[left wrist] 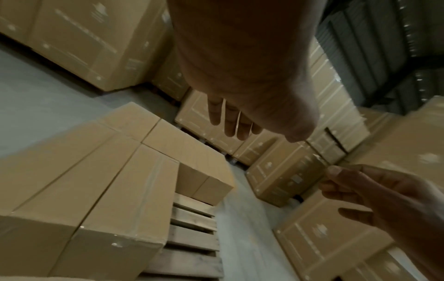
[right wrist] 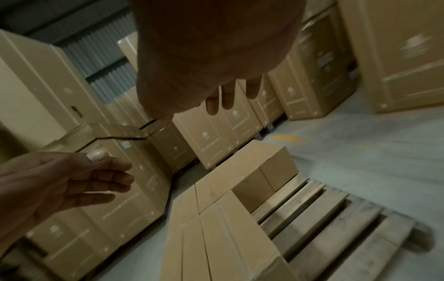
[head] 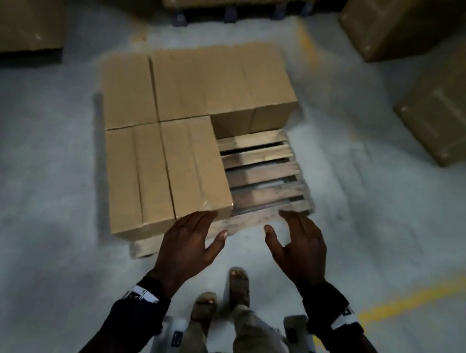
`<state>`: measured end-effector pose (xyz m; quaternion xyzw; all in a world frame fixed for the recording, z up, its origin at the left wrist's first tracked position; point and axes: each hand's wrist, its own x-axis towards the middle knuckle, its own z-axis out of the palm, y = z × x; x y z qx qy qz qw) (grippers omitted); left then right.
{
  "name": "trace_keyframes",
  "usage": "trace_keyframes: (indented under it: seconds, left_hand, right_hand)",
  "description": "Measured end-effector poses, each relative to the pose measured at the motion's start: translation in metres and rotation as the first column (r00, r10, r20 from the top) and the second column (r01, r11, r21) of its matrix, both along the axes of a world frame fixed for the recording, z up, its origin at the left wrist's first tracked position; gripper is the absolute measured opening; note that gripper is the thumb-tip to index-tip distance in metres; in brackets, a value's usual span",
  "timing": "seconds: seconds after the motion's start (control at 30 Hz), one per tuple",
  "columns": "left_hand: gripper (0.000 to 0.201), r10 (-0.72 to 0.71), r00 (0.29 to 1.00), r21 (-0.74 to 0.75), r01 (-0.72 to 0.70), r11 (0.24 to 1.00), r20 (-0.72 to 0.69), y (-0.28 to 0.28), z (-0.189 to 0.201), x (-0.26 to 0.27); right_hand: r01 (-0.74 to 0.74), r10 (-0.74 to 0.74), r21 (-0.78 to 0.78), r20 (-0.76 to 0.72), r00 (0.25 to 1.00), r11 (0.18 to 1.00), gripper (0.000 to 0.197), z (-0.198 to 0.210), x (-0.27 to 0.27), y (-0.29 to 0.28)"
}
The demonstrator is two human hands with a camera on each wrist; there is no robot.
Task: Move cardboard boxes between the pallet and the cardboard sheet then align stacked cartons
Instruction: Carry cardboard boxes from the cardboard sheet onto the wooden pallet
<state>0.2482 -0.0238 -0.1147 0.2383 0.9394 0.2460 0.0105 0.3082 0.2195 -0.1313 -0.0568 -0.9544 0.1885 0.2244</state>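
Setting: a wooden pallet (head: 267, 175) stands on the grey floor (head: 18, 177), loaded with plain cardboard boxes; large printed cartons (head: 453, 110) stand around it. No cardboard sheet can be made out in any view.
Load: the boxes sit tight together in one layer over the pallet's left and far parts; the near right corner shows bare slats.
Target (judgement): the near box (head: 194, 168), at the open edge of the layer, is probably the next one handled.
Long axis: the near box runs lengthwise from the person's side toward the far side of the pallet; its short end face points at the hands.
Left hand (head: 190, 244): fingers spread and relaxed, holding nothing, with fingertips at or just short of the near box's front right corner; contact cannot be confirmed.
Right hand (head: 296, 247): fingers spread, empty, over the pallet's bare front edge, apart from every box.
Nearer hand: the left.
Direction: the near box lies ahead and to the left of both hands.
Requirement (judgement): the right hand must cross left over the bare slats to reach the box's exposed right side.
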Motion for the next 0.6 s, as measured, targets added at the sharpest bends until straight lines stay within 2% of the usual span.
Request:
trace_keyframes:
  seconds: [0.13,0.27,0.43,0.6]
  left_hand:
    - [0.053,-0.173,0.985,0.057,0.172,0.983,0.009,0.018,0.011,0.012]
    - [0.05,-0.355,0.935,0.092,0.354,0.931,-0.013,0.051,0.02,0.03]
    - [0.049,-0.558,0.827,0.142,0.562,0.815,-0.07,0.117,0.035,0.066]
    - [0.047,-0.737,0.655,0.103,0.755,0.648,-0.168,0.205,0.036,0.124]
  right_hand:
    - [0.172,-0.172,0.017,-0.003,0.985,0.985,0.041,0.02,0.058,0.002]
    - [0.372,-0.371,-0.014,0.037,0.928,0.928,0.049,0.036,0.112,0.014]
    - [0.586,-0.585,-0.003,0.03,0.81,0.81,0.051,0.049,0.197,0.047]
    - [0.756,-0.755,0.011,-0.025,0.655,0.655,0.049,0.05,0.295,0.088]
